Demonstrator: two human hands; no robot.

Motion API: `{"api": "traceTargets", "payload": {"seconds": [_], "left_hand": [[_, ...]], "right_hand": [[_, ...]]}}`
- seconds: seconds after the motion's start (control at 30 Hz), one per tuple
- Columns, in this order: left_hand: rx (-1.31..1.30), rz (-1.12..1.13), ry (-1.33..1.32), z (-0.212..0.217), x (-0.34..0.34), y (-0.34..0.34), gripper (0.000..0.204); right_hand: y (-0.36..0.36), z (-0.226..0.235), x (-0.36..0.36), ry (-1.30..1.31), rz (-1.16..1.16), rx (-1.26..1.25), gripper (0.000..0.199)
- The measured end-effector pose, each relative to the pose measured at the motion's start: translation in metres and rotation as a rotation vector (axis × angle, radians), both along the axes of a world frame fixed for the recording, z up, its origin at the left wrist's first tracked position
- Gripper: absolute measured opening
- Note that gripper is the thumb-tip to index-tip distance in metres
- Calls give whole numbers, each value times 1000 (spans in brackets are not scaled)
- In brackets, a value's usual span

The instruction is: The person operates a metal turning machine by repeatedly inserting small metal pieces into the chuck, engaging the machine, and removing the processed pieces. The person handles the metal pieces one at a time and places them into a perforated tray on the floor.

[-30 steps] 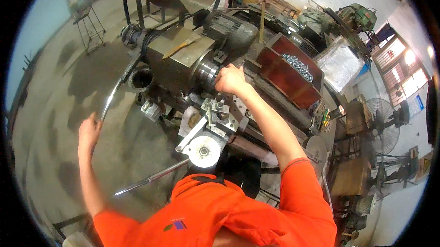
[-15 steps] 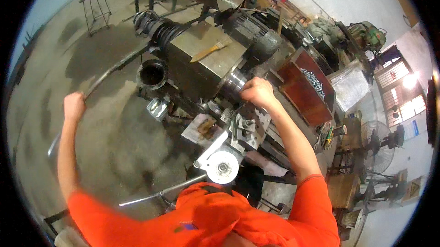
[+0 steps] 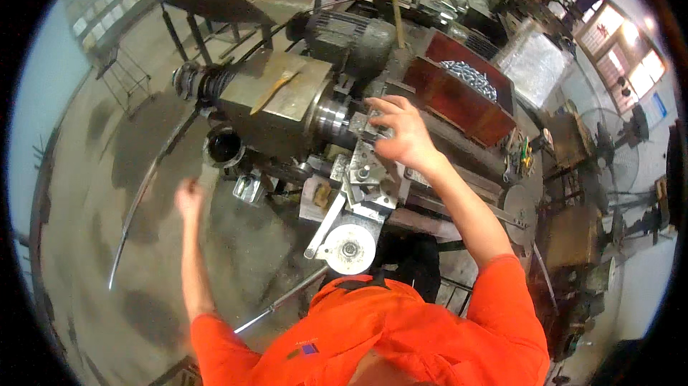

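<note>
My right hand point(image 3: 407, 134) is open, its fingers spread, over the far end of the tool carriage and just right of the bright steel chuck point(image 3: 332, 115). Nothing shows in its grasp. Below it sits the tool post point(image 3: 366, 172), and nearer me a round white handwheel point(image 3: 349, 249) with a flat pale lever point(image 3: 327, 225) alongside. My left hand point(image 3: 190, 199) hangs over the floor at the left, smeared by motion, so its fingers cannot be read. It is apart from the long metal bar point(image 3: 147, 182), which slopes down from the machine's headstock point(image 3: 269, 119).
A wooden-handled brush point(image 3: 275, 91) lies on the headstock. Behind my right hand stands a red-brown box point(image 3: 448, 101) of small shiny metal parts, with a motor point(image 3: 347, 38) to its left. A dark open-topped cup point(image 3: 223, 146) sits by the headstock. A fan point(image 3: 609, 146) stands at far right.
My left hand has let go of the bar and moved right. My right hand has come off the chuck, drawn rightward and opened. The view has shifted.
</note>
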State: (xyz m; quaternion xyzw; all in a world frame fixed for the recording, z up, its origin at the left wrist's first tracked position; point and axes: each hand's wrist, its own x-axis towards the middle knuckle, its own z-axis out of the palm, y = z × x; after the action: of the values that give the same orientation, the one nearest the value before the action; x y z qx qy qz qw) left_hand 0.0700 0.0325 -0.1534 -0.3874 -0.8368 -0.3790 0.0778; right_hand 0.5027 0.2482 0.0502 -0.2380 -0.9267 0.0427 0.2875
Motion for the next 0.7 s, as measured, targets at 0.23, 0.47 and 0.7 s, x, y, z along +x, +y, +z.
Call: {"api": "traceTargets", "payload": {"seconds": [0.23,0.47,0.7], "left_hand": [[-749,-264,121,-85,42,56,41],[-876,-155,177,-52,40,52,39],[-900,-493,-379,-28,69,-14,48]], "right_hand": [[-66,14,180,-16,-583,-454,56],[-120,-38,371,106,-1200,-565,52],[-190,-150,609,-465,-1646,-642,70]]}}
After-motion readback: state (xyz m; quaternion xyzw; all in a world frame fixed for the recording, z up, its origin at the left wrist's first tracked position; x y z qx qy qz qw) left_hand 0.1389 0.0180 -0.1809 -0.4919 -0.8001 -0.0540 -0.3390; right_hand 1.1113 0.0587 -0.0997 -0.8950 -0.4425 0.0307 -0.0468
